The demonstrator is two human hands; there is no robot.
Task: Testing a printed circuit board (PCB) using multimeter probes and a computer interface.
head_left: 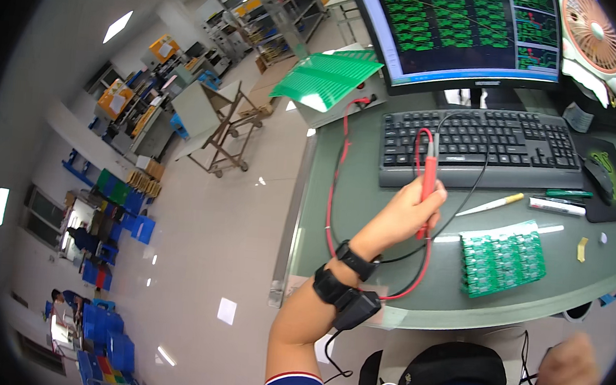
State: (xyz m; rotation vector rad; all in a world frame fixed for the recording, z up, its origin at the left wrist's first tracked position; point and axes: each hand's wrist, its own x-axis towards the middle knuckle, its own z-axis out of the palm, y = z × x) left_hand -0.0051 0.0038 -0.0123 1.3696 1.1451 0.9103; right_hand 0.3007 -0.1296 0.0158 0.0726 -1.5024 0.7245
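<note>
Along the bench's front edge (414,318): green circuit boards (503,258), long axis edgewise, rightward of the nearer left hand (409,209), fingers clamped on red probe (429,174); right hand (567,381) blurred, fingers indeterminable.

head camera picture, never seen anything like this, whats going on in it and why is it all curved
There is no machine arm here: these are a person's bare hands. The one picture comes from a wide fisheye camera worn on the head, looking down, so straight edges bend toward the rim.

The left hand holds a red probe over the desk, by the front of the keyboard. Black straps circle that wrist. The right hand is a blur at lower right, off the desk; whether it holds anything, I can't tell.

Also on the desk: green boards, a marker, a mouse and, behind the keyboard, a monitor.
</note>
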